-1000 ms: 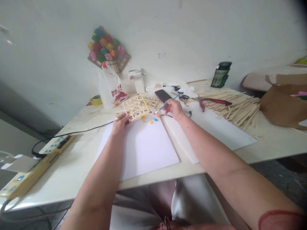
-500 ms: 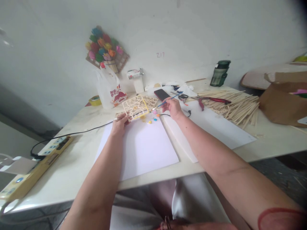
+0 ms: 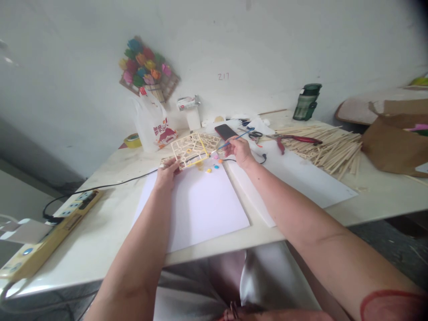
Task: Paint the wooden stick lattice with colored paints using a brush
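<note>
My left hand [image 3: 169,171] is closed on the near left corner of a wooden lattice frame [image 3: 190,150], tilted above the white paper [image 3: 207,205]. Two edges of the frame, the right and the near one, are yellow. In my right hand [image 3: 241,151] is a thin blue paintbrush [image 3: 230,141], pinched between the fingers. Its tip is at the frame's right corner; whether it touches cannot be made out. Below the tip lie small blobs of paint, among them blue [image 3: 216,167], yellow [image 3: 209,170] and pink [image 3: 216,156].
Behind my right hand lie a phone [image 3: 225,131], scissors [image 3: 256,135] and red-handled pliers [image 3: 301,139] on a pile of wooden sticks [image 3: 331,149]. A plastic bag [image 3: 152,122] stands at back left. A black cable [image 3: 113,183] runs from the power strip [image 3: 63,223] across the table.
Both hands stay almost in place. The brush tip has shifted very slightly left, closer to the frame's right corner.
</note>
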The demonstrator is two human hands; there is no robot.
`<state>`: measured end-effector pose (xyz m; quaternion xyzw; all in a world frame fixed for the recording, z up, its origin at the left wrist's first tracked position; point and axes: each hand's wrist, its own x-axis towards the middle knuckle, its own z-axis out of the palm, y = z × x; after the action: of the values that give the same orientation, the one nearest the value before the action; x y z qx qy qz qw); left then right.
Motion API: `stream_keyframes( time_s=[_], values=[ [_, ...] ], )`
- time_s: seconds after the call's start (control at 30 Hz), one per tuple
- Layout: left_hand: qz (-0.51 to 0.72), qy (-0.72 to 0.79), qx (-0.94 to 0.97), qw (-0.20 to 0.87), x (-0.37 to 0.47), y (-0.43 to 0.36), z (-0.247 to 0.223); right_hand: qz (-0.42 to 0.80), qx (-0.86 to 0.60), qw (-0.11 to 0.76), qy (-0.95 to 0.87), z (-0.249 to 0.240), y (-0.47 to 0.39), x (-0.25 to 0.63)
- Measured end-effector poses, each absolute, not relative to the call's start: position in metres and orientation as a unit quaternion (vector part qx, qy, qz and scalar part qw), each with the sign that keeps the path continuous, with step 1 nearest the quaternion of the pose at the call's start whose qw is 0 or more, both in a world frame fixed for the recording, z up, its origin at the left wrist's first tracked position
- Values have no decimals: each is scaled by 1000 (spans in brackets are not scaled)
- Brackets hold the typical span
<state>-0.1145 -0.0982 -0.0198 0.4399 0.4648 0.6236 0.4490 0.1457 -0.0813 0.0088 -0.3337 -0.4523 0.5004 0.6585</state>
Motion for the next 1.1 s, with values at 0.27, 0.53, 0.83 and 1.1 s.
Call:
stream_keyframes(
  time_s=[0.27,0.53,0.83,1.1],
  values=[
    [628,461,433,454,-115,-97,-20,497,-330,657,-462,7,-80,146],
    [626,465,435,450,-113,-99,-18,488,-341,648,-475,9,-82,145],
    [622,466,438,451,-114,-98,-18,484,-349,640,-484,9,-82,146],
    [626,464,435,452,-114,-98,-19,486,-341,644,-482,8,-81,147]
  ],
)
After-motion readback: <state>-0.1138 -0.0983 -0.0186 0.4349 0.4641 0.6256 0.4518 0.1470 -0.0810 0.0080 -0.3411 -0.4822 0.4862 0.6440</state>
